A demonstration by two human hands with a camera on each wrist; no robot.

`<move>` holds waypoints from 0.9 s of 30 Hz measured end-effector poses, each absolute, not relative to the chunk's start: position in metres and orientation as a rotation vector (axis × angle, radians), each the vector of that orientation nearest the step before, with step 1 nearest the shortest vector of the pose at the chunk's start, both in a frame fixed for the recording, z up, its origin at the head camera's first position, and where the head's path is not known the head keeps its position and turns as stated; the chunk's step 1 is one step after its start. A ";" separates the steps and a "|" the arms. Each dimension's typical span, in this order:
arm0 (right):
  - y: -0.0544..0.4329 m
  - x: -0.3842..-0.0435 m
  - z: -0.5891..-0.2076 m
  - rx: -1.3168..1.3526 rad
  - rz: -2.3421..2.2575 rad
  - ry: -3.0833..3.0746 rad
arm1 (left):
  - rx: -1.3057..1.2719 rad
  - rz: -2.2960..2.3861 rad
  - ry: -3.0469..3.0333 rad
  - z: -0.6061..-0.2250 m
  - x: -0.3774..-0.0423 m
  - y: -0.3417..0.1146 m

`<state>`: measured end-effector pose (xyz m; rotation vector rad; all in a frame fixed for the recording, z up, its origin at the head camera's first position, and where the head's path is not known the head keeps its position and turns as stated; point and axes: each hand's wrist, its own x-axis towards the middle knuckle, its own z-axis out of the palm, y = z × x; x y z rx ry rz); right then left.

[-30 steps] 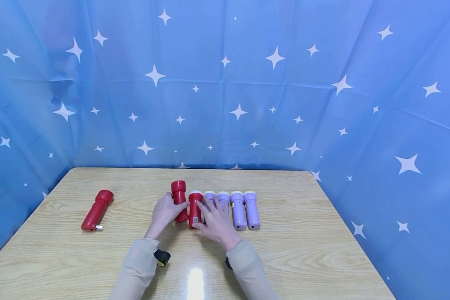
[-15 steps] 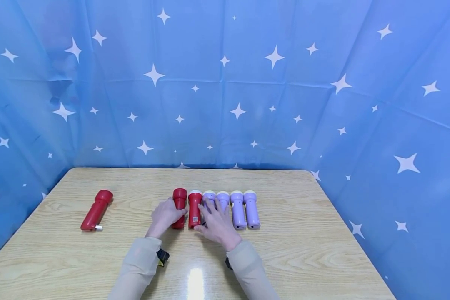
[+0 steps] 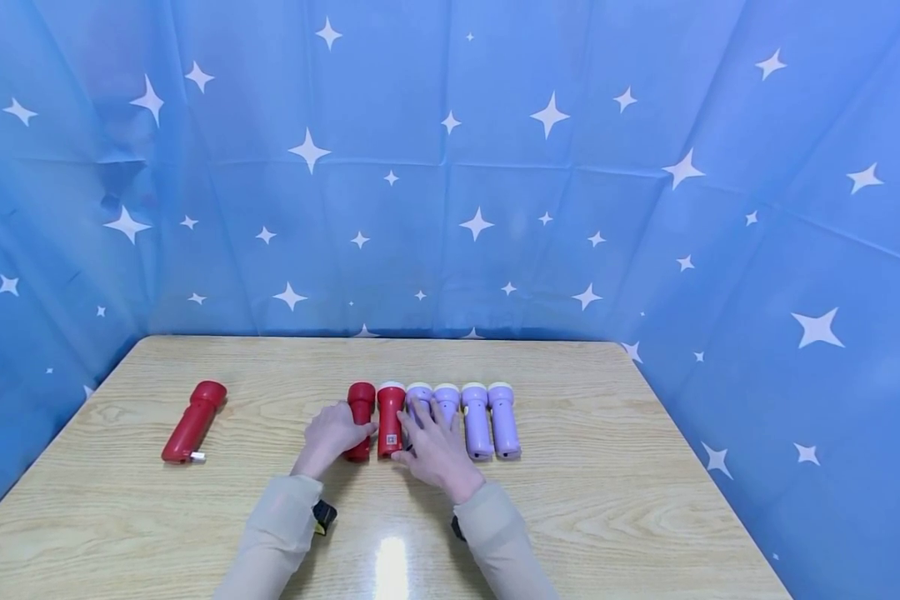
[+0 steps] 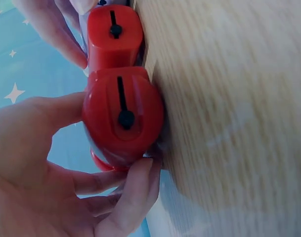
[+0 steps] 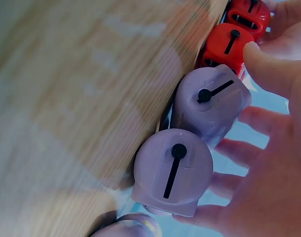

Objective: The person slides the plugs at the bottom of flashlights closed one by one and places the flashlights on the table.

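Observation:
My left hand (image 3: 333, 435) grips a red flashlight (image 3: 361, 395), thumb on one side and fingers on the other in the left wrist view. That flashlight lies upright in line at the left end of a row, its black slide switch showing on the end. Right beside it is a second red flashlight (image 3: 391, 408) with a white rim and a square code label. My right hand (image 3: 441, 450) is spread over the row, thumb tip at the second red flashlight and straight fingers resting along two purple flashlights (image 5: 209, 96), partly hiding them in the head view.
Two more purple flashlights (image 3: 477, 429) close the row on the right. Apart at the left lies another red flashlight (image 3: 193, 423), slanted, with a small white piece sticking out near its base. A blue star-patterned curtain (image 3: 450, 208) stands behind the wooden table (image 3: 615, 500).
My left hand has drawn the end red flashlight toward me and straightened it, so its head now lines up with the row. My right hand has stayed nearly still.

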<state>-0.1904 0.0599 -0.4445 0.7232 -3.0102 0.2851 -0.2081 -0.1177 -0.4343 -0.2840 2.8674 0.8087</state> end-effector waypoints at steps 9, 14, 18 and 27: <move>0.061 -0.190 -0.444 0.728 0.284 -3.005 | -0.204 0.910 2.889 -0.439 -0.206 -0.126; 0.060 -0.189 -0.443 0.730 0.294 -3.013 | -0.160 0.923 2.913 -0.435 -0.206 -0.138; 0.060 -0.189 -0.443 0.729 0.311 -3.020 | -0.154 0.954 2.959 -0.431 -0.206 -0.154; 0.060 -0.189 -0.443 0.728 0.285 -3.019 | -0.316 0.748 3.219 -0.414 -0.212 -0.206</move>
